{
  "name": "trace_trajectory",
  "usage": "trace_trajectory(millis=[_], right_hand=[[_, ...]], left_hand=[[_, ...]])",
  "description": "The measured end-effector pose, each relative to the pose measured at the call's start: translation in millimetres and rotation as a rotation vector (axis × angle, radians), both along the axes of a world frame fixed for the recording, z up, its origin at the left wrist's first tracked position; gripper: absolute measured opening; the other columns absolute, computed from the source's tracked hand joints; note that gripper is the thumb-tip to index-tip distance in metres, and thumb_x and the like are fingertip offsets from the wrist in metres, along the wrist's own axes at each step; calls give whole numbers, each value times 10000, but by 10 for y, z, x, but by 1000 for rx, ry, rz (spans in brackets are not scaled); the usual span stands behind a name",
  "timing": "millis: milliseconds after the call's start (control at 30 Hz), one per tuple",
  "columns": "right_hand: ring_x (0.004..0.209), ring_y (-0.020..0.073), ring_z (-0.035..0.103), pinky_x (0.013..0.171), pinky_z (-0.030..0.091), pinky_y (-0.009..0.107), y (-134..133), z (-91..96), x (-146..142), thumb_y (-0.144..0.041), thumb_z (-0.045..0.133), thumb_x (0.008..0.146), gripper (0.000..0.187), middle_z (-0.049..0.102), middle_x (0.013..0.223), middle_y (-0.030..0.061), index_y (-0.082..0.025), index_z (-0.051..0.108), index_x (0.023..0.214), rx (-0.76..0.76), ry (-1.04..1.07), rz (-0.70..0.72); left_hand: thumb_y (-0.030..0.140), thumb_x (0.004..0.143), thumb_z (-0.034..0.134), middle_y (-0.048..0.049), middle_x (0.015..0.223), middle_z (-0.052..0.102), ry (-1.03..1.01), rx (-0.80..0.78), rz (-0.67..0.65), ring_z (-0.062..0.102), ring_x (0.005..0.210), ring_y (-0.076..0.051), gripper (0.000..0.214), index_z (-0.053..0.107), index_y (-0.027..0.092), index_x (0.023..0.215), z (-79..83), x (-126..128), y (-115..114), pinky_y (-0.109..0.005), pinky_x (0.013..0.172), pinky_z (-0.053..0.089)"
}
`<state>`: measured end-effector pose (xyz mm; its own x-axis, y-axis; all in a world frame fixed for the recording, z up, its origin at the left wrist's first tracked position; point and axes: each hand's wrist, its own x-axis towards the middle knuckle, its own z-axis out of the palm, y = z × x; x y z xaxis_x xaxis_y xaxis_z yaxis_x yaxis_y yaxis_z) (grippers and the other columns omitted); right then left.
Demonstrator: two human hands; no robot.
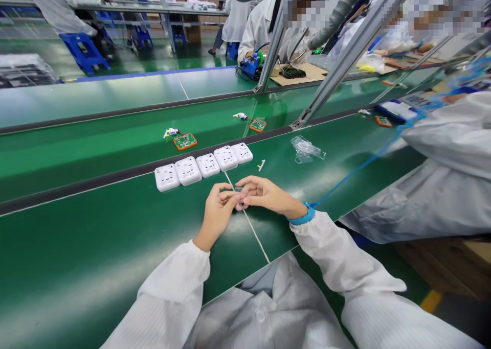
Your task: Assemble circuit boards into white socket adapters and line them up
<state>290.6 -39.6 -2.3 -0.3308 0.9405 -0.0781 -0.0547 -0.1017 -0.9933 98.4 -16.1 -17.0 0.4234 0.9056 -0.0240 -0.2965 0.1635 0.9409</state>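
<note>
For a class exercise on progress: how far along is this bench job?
Done-looking: five white socket units sit lined up on the green belt. In hand: the left hand and right hand pinch a small clear piece. Still lying out: a small white part and a clear plastic bag.

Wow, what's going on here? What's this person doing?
A person in white sleeves sits at a green workbench, with the left hand and right hand meeting over a small item too small to make out. Just beyond them lie five white socket units in a row, with a clear plastic bag off to the right. Two green circuit boards lie farther on. A blue wrist strap circles the right wrist, and a co-worker sits alongside.
</note>
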Motion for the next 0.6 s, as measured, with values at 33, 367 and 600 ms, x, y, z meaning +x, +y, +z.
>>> trace_trajectory(millis=[33,367,600], right_hand=[[769,162,697,758,563,302,5,15,23,-378,885,776,507,721,879,19,-193,608,1158,-20,19,-36],[801,162,708,726,588,289,-49,67,124,-289,949,673,560,721,1015,38,-205,624,1122,-62,75,-218],[756,195,729,623,555,268,-130,0,-51,-386,920,728,629,761,880,57,-202,534,1190,-169,92,-300]], left_hand=[[434,776,825,-75,889,778,7,2,-9,683,630,-157,476,498,196,1027,1,-2,-5,-283,641,550],[394,754,827,-42,770,758,158,59,49,677,618,-169,408,542,197,969,-19,-6,-17,-271,627,524],[367,789,791,-80,946,789,94,54,41,672,642,-152,452,515,202,1107,8,-12,-26,-291,683,555]])
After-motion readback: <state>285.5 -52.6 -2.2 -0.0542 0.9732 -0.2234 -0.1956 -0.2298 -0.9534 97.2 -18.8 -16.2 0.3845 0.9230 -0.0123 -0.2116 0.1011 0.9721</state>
